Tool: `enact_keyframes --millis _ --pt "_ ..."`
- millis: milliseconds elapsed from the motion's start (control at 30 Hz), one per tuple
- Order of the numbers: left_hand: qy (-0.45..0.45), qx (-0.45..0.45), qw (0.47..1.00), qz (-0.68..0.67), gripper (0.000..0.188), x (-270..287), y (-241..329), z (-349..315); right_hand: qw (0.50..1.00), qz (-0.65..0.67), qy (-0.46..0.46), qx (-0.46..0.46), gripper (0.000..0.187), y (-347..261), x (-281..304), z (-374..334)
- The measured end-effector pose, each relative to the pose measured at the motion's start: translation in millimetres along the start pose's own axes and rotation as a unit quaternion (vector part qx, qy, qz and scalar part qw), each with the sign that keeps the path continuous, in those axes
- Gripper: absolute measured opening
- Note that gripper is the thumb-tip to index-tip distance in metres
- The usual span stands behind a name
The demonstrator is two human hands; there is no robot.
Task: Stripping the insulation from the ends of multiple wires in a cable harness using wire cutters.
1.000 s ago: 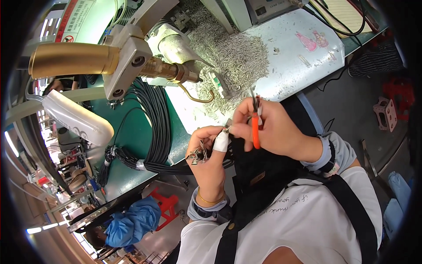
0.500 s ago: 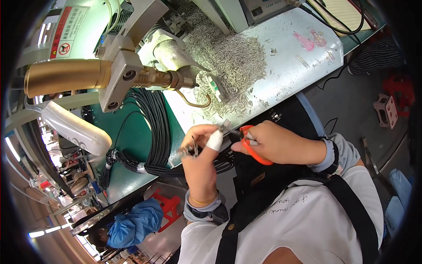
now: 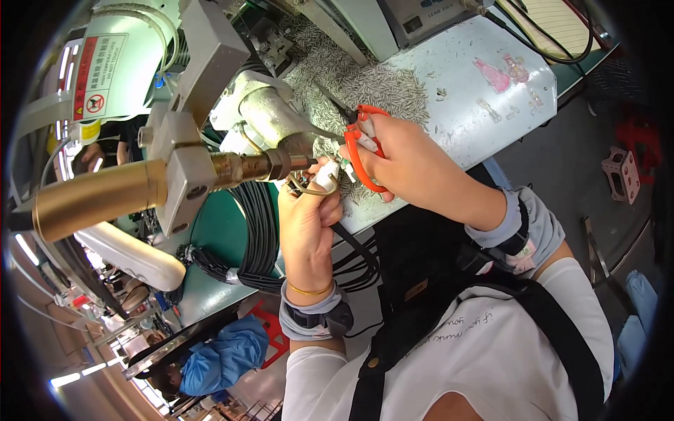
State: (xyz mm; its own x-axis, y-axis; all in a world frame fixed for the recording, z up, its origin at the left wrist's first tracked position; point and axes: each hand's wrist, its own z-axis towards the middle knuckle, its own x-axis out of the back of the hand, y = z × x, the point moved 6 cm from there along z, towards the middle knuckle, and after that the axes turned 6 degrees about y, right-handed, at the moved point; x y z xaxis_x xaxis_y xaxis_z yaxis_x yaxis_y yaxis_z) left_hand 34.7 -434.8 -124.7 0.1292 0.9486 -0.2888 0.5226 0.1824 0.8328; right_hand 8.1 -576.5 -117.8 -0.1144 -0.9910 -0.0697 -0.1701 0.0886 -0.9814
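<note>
My left hand (image 3: pixel 309 217), a white wrap on its thumb, is closed under the tip of a brass-coloured soldering iron (image 3: pixel 242 168). Its fingers pinch a small metal part, mostly hidden now. A thin brass tube curves over the thumb. My right hand (image 3: pixel 414 158), also with white wraps on its fingers, grips orange-handled scissors (image 3: pixel 361 165). Their dark blades stand apart and point away to the upper left, over the pile. The fingertips of both hands come close together by a small green-and-white fixture (image 3: pixel 346 168).
A wide heap of small metal pins (image 3: pixel 393 95) covers the worktop (image 3: pixel 484 112) behind my hands. Coiled black cables (image 3: pixel 256 224) lie on the green mat at left. A grey control box (image 3: pixel 428 21) stands at the back. At lower left, a person in blue (image 3: pixel 225 354) sits nearby.
Both hands have moved away from my body, to the fixture under the soldering iron. The scissors, earlier at the small metal part in my left hand, now reach over the heap with blades apart.
</note>
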Motion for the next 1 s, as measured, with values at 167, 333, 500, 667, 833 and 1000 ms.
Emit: enact_keyframes --millis 167,333,500,667,833,1000 --pt "0.002 0.004 1.0 0.013 0.021 2.6 1.2 2.1 0.998 -0.032 0.023 0.041 0.007 0.4 -0.1 2.9" --pt "0.026 -0.021 0.999 0.032 0.022 0.3 5.1 -1.8 0.998 -0.028 0.022 0.051 0.009 0.7 -1.5 4.7" --pt "0.029 -0.029 0.999 0.032 0.023 2.3 5.6 -1.6 0.997 -0.042 0.029 0.051 0.009 3.6 -0.8 4.1" --pt "0.036 -0.035 0.997 0.051 0.019 2.8 6.3 -0.9 0.996 -0.033 0.042 0.076 0.009 -1.3 -1.4 0.0" --pt "-0.027 -0.008 0.999 0.024 0.013 0.2 7.9 -20.1 0.995 -0.016 0.044 0.086 0.01 -0.7 0.7 -15.2" --pt "0.031 -0.068 0.992 0.102 0.01 -4.1 1.7 -46.8 0.967 -0.14 0.121 0.177 0.015 -15.6 9.3 -36.2"
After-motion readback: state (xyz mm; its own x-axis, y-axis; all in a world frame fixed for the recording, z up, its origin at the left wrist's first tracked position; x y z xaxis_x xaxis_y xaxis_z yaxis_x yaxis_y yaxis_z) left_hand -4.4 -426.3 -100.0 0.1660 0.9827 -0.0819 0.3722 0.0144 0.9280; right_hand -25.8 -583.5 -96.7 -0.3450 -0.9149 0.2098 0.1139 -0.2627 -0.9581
